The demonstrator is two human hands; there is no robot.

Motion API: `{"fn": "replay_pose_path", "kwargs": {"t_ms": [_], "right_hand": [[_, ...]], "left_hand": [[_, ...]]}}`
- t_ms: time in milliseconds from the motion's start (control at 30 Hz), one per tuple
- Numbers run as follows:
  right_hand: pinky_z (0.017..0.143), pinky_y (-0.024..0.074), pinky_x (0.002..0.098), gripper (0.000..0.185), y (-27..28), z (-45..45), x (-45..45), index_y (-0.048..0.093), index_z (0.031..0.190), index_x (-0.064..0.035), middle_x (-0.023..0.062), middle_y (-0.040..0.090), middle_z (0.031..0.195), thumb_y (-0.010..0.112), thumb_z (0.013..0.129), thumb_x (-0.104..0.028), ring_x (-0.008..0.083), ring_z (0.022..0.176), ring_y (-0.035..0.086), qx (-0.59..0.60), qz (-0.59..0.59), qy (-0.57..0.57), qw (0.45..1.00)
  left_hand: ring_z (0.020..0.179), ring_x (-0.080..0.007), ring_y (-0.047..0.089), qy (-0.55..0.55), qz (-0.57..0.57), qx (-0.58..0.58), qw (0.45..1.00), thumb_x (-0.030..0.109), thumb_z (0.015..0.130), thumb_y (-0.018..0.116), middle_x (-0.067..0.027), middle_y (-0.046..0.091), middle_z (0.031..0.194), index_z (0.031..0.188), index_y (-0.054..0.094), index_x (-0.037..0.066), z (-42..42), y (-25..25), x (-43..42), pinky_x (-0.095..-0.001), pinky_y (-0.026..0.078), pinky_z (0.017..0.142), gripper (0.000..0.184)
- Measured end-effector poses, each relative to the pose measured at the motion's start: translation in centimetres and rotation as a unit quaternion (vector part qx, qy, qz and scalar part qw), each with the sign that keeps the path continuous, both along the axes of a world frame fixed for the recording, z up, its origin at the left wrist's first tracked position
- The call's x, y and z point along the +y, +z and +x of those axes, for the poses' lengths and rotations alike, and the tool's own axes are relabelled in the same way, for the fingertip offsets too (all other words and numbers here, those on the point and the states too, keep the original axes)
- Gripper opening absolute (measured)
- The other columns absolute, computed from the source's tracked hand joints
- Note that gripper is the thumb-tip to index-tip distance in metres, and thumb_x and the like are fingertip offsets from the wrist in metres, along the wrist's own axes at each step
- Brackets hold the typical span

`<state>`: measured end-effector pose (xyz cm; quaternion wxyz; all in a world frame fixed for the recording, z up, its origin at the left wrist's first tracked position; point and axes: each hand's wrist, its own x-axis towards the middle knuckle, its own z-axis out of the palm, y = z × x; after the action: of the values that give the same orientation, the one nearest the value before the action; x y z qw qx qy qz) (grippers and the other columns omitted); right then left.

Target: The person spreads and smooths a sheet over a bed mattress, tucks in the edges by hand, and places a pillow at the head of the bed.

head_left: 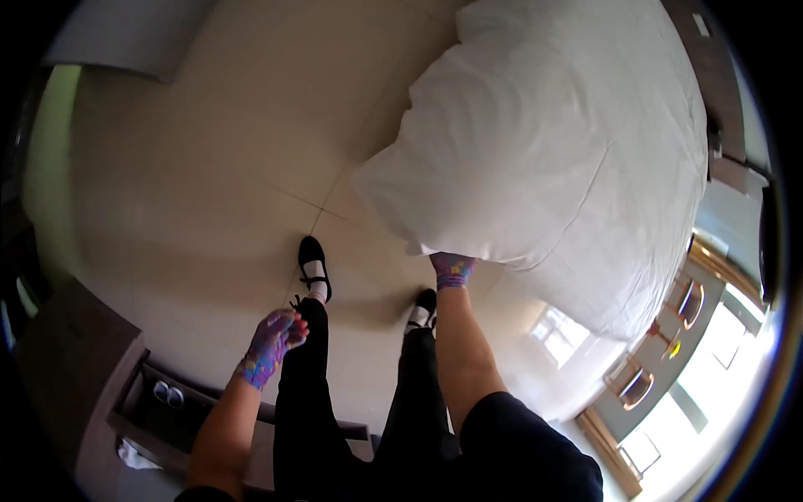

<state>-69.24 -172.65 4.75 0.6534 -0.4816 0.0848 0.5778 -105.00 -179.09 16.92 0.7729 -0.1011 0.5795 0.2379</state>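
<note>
A large white duvet (535,159) bulges across the upper right, with a crease running through its side. My right hand (453,269), in a purple floral fabric glove, grips its near lower edge, and the cloth covers the fingers. My left hand (274,339) wears a matching glove with bare fingertips. It hangs over the floor in front of my left leg, away from the duvet, with its fingers curled in and nothing visible in them.
Beige tiled floor (234,151) lies between me and the duvet. Behind me at lower left is an open drawer (188,414) holding glasses (169,394), beside a dark cabinet (79,360). Chairs (631,381) stand near bright windows at right. A grey panel (125,33) juts in at upper left.
</note>
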Motion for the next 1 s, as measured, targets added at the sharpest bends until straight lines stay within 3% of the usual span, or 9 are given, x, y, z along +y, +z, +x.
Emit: {"fn": "replay_pose_path", "kwargs": {"t_ms": [167,333,433,467,533,567,767,900,1000], "right_hand": [[0.092,0.0258,0.0481,0.073,6.3,-5.9,-0.9,0.030,0.123,-0.0141,0.0057,0.030,0.128,0.033,0.071,-0.065,0.0285,0.113,0.031,0.148,0.023,-0.136,0.979],[0.093,0.0291,0.0438,0.058,11.8,-7.0,-1.4,0.034,0.120,-0.0095,0.0094,0.040,0.119,0.053,0.075,-0.041,0.0271,0.111,0.036,0.220,0.016,-0.179,0.959],[0.093,0.0298,0.0433,0.056,12.8,-6.2,-0.7,0.034,0.119,-0.0087,0.0098,0.040,0.118,0.056,0.075,-0.035,0.0263,0.111,0.036,0.204,-0.014,-0.142,0.969],[0.093,0.0296,0.0437,0.058,12.7,-5.9,-1.4,0.034,0.119,-0.0075,0.0111,0.040,0.117,0.057,0.073,-0.035,0.0268,0.110,0.036,0.198,-0.022,-0.131,0.971],[0.093,0.0292,0.0437,0.058,12.7,-5.8,-2.3,0.034,0.119,-0.0075,0.0112,0.040,0.118,0.057,0.073,-0.035,0.0271,0.110,0.036,0.219,-0.031,-0.121,0.968],[0.094,0.0287,0.0437,0.058,12.2,-5.7,-2.5,0.034,0.119,-0.0075,0.0112,0.040,0.118,0.058,0.073,-0.035,0.0274,0.110,0.036,0.237,-0.033,-0.096,0.966],[0.097,0.0225,0.0420,0.074,10.2,-5.0,-3.3,0.030,0.123,-0.0097,0.0092,0.033,0.126,0.053,0.069,-0.054,0.0273,0.113,0.033,0.261,0.063,-0.230,0.936],[0.097,0.0241,0.0407,0.068,10.6,-2.6,-2.9,0.029,0.123,-0.0095,0.0092,0.034,0.125,0.047,0.074,-0.053,0.0248,0.113,0.033,0.290,0.000,-0.285,0.914],[0.094,0.0283,0.0412,0.059,11.2,-4.4,-1.8,0.032,0.121,-0.0064,0.0126,0.037,0.121,0.038,0.081,-0.049,0.0257,0.110,0.036,0.088,-0.098,-0.192,0.972]], "left_hand": [[0.083,-0.0169,0.055,-0.099,0.017,-0.096,0.990,0.030,0.077,0.056,-0.0062,0.055,0.086,0.095,0.050,0.007,7.0,-6.5,6.9,-0.0279,0.044,0.071,0.031],[0.095,-0.0222,0.049,-0.062,-0.114,-0.192,0.973,0.047,0.079,0.045,-0.0083,0.048,0.108,0.118,0.034,0.008,18.4,-10.4,11.6,-0.0367,0.038,0.084,0.057],[0.099,-0.0244,0.047,0.193,-0.045,-0.268,0.943,0.047,0.080,0.042,-0.0090,0.047,0.112,0.116,0.038,0.006,20.4,-11.0,12.8,-0.0398,0.035,0.087,0.055],[0.100,-0.0249,0.047,0.265,-0.013,-0.437,0.860,0.043,0.080,0.044,-0.0091,0.048,0.111,0.114,0.041,0.005,19.7,-12.1,12.8,-0.0402,0.035,0.087,0.051],[0.102,-0.0258,0.046,0.258,0.033,-0.377,0.889,0.037,0.079,0.047,-0.0098,0.049,0.110,0.111,0.045,0.005,17.1,-11.6,13.2,-0.0412,0.034,0.088,0.045],[0.102,-0.0262,0.045,0.168,0.062,-0.147,0.973,0.034,0.079,0.049,-0.0102,0.050,0.109,0.109,0.047,0.005,15.5,-9.8,14.1,-0.0417,0.034,0.088,0.042],[0.104,-0.0272,0.044,-0.016,0.172,-0.011,0.985,0.035,0.083,0.043,-0.0099,0.045,0.116,0.117,0.040,0.006,13.1,1.4,17.1,-0.0432,0.037,0.087,0.046],[0.100,-0.0262,0.046,-0.033,0.062,-0.014,0.997,0.042,0.079,0.047,-0.0088,0.047,0.112,0.114,0.042,0.006,10.3,-3.1,17.2,-0.0418,0.040,0.082,0.050],[0.096,-0.0260,0.048,-0.111,0.025,0.058,0.992,0.043,0.076,0.051,-0.0080,0.048,0.109,0.114,0.041,0.007,8.4,-4.1,17.4,-0.0417,0.042,0.077,0.053]]}}
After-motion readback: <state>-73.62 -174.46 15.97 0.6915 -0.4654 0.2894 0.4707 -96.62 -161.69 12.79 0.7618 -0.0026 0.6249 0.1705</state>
